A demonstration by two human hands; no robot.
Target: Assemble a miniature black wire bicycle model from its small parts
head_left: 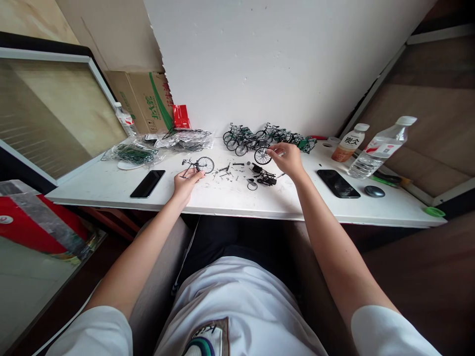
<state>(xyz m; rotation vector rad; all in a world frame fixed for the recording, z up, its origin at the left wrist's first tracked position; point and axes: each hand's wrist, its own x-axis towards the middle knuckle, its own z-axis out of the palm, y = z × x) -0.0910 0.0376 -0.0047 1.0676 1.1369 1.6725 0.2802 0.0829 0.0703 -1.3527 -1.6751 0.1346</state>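
My left hand [186, 184] is closed around a partly built black model bicycle [191, 164], with a spoked wheel [205, 164] at its right end. Over the middle right of the table, the fingers of my right hand [287, 157] pinch a second small spoked wheel [262, 156] by its edge. Tiny loose parts [226, 172] lie scattered between the hands. Below my right hand is a little heap of black parts [264, 175], and a small black ring [252, 185] lies beside it.
Several finished model bicycles [241, 138] stand along the wall. Clear bags of parts [135, 153] lie at left, behind a phone [148, 184]. A second phone [338, 183], a round black object [374, 191], a brown drink bottle [349, 143] and a water bottle [382, 148] occupy the right.
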